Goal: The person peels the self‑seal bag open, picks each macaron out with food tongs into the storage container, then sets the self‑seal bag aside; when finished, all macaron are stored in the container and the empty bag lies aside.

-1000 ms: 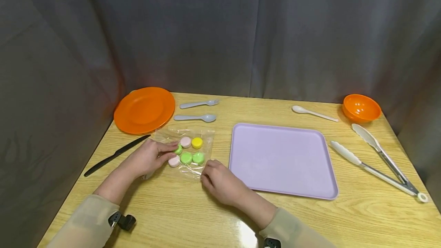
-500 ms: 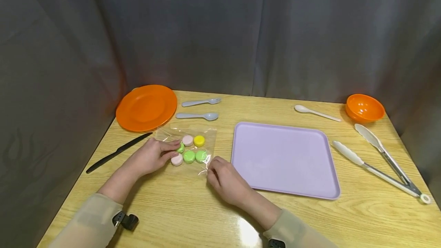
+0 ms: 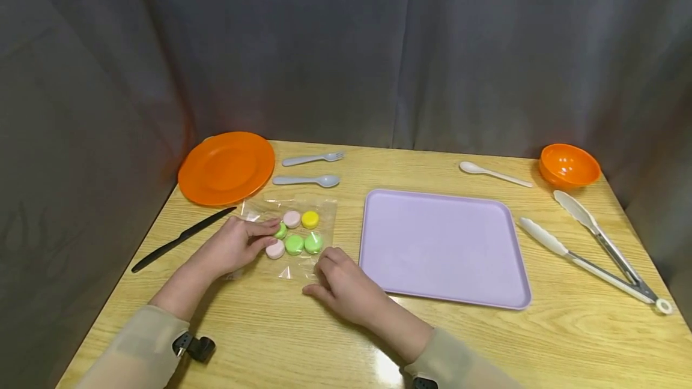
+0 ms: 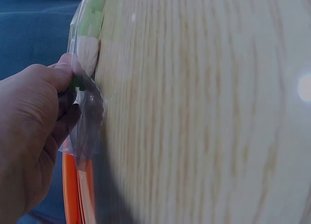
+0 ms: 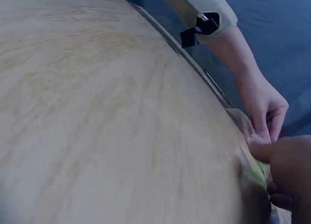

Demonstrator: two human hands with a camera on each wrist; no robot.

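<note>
A clear plastic bag (image 3: 324, 209) lies flat on the table with several round macarons in it: pink (image 3: 292, 219), yellow (image 3: 310, 220) and green (image 3: 294, 245). At its left side, my left hand (image 3: 235, 245) pinches a green macaron (image 3: 280, 230) through the plastic. The left wrist view shows thumb and fingers closed on the bag (image 4: 90, 112). My right hand (image 3: 346, 287) is at the bag's lower right corner, its thumb spread away from the bent fingers. In the right wrist view, the right thumb (image 5: 260, 150) stands apart from the fingers, close to the left hand (image 5: 265, 105).
Right of the bag lies a lilac tray (image 3: 443, 251). An orange plate (image 3: 227, 167), black knife (image 3: 184, 238), grey fork (image 3: 313, 159) and grey spoon (image 3: 308, 180) are at left. A white spoon (image 3: 494, 174), orange bowl (image 3: 569, 165) and tongs (image 3: 611, 263) lie at right.
My right hand's thumb has swung out from its fingers, which were closed together at the bag's corner before. The left hand keeps its hold at the bag's left side.
</note>
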